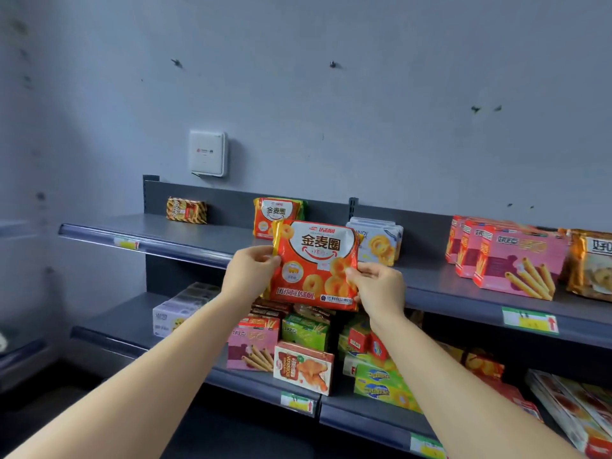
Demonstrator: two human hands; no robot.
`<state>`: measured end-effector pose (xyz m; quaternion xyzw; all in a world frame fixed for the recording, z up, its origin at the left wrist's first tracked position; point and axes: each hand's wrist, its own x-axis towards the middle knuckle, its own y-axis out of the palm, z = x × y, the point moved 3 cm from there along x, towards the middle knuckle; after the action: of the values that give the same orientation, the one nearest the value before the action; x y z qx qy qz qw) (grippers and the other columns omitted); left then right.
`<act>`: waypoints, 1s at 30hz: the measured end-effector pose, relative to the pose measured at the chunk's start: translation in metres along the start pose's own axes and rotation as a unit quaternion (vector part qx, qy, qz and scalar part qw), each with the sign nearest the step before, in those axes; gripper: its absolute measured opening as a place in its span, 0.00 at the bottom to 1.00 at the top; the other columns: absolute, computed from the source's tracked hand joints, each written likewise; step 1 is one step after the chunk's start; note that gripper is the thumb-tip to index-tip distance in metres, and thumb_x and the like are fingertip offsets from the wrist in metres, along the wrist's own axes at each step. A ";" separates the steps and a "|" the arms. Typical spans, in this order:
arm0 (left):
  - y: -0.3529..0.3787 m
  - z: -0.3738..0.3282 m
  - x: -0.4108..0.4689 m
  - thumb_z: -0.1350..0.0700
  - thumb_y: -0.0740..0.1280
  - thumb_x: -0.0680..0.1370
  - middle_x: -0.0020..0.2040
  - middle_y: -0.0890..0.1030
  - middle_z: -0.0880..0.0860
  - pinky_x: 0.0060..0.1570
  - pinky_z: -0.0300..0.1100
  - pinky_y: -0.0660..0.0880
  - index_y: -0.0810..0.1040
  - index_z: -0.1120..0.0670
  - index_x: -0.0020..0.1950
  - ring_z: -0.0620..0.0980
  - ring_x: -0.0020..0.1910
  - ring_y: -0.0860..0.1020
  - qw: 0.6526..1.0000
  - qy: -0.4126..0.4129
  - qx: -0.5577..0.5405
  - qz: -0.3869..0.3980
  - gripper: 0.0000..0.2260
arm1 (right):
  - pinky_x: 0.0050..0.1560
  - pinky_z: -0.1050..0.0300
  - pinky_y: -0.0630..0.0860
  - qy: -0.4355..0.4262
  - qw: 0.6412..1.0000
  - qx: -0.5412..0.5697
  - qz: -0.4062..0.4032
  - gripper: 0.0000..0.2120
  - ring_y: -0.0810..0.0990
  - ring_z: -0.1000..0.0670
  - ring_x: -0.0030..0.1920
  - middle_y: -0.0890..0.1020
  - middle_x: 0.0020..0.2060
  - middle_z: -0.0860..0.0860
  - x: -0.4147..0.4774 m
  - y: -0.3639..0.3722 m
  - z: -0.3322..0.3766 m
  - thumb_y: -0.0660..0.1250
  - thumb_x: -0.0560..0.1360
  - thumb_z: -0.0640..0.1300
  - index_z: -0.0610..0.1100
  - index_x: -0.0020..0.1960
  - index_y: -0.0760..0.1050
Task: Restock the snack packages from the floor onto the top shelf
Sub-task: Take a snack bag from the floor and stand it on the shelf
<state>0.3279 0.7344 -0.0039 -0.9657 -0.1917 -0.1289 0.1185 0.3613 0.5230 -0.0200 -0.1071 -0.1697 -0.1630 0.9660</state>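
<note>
I hold an orange-red snack bag (316, 260) with ring biscuits printed on it, upright, in front of the top shelf (185, 231). My left hand (250, 271) pinches its left edge and my right hand (376, 286) pinches its lower right edge. The bag hovers at the shelf's front lip, just ahead of matching orange bags (276, 215) standing at the back of the shelf. The floor is out of view.
On the top shelf stand a small brown striped pack (186, 210) at the left, pale blue cookie packs (381, 241), pink wafer-roll boxes (506, 256) and a gold bag (592, 263) at the right. The lower shelf (109, 337) holds several assorted boxes. A white wall unit (208, 153) hangs above.
</note>
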 end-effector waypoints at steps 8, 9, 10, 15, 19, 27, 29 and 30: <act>-0.020 0.024 0.108 0.51 0.65 0.79 0.58 0.82 0.53 0.51 0.48 0.79 0.74 0.54 0.68 0.51 0.53 0.81 1.000 -0.005 0.022 -0.003 0.18 | 0.49 0.44 0.81 -0.015 1.000 -0.011 0.015 0.09 0.84 0.45 0.43 0.83 0.38 0.54 0.073 0.086 0.006 0.74 0.71 0.45 0.44 0.50 0.82; -0.019 0.027 0.122 0.51 0.65 0.79 0.57 0.82 0.53 0.52 0.49 0.79 0.75 0.54 0.68 0.51 0.53 0.81 1.000 -0.006 0.024 -0.007 0.18 | 0.49 0.44 0.81 -0.019 1.000 -0.014 0.014 0.09 0.84 0.45 0.43 0.84 0.40 0.53 0.084 0.096 0.005 0.74 0.71 0.46 0.45 0.50 0.83; -0.019 0.030 0.135 0.51 0.65 0.79 0.57 0.82 0.53 0.53 0.50 0.79 0.75 0.54 0.67 0.51 0.53 0.81 1.000 -0.007 0.026 -0.010 0.18 | 0.49 0.44 0.81 -0.023 1.000 -0.015 0.013 0.08 0.84 0.46 0.43 0.85 0.42 0.52 0.096 0.105 0.004 0.74 0.71 0.46 0.46 0.49 0.83; -0.012 0.044 0.199 0.53 0.66 0.79 0.53 0.83 0.53 0.52 0.51 0.80 0.76 0.55 0.66 0.51 0.49 0.82 1.000 -0.018 0.007 -0.007 0.16 | 0.47 0.45 0.82 -0.037 0.999 -0.028 0.025 0.10 0.84 0.48 0.39 0.84 0.37 0.55 0.152 0.144 -0.001 0.73 0.72 0.44 0.56 0.36 0.76; -0.008 0.057 0.243 0.55 0.65 0.79 0.50 0.83 0.52 0.52 0.51 0.80 0.77 0.54 0.63 0.51 0.48 0.82 1.000 -0.028 0.003 -0.001 0.13 | 0.46 0.45 0.82 -0.027 0.998 -0.038 0.036 0.13 0.84 0.48 0.38 0.82 0.35 0.55 0.187 0.174 -0.009 0.72 0.72 0.41 0.55 0.34 0.74; 0.000 0.090 0.318 0.54 0.66 0.78 0.50 0.81 0.51 0.38 0.42 0.78 0.76 0.54 0.60 0.47 0.44 0.80 0.998 -0.049 0.027 0.038 0.11 | 0.45 0.46 0.83 0.022 0.994 -0.103 0.029 0.08 0.84 0.48 0.38 0.84 0.37 0.53 0.230 0.227 -0.034 0.70 0.70 0.39 0.50 0.37 0.77; 0.003 0.098 0.334 0.55 0.66 0.78 0.49 0.80 0.51 0.38 0.42 0.78 0.75 0.53 0.57 0.47 0.44 0.79 0.996 -0.055 0.034 0.056 0.09 | 0.45 0.47 0.83 0.037 0.992 -0.117 0.017 0.09 0.84 0.48 0.39 0.83 0.37 0.53 0.237 0.236 -0.040 0.70 0.69 0.38 0.51 0.37 0.76; 0.004 0.102 0.342 0.56 0.66 0.78 0.48 0.80 0.50 0.38 0.42 0.78 0.74 0.53 0.56 0.46 0.42 0.79 0.995 -0.060 0.037 0.065 0.07 | 0.45 0.48 0.83 0.043 0.991 -0.125 0.010 0.09 0.84 0.47 0.40 0.83 0.37 0.54 0.240 0.240 -0.042 0.70 0.69 0.37 0.51 0.37 0.76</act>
<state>0.6562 0.8755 -0.0001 -0.9770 -0.1404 -0.0558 0.1504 0.6711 0.6672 -0.0079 -0.2215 -0.1054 -0.1774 0.9531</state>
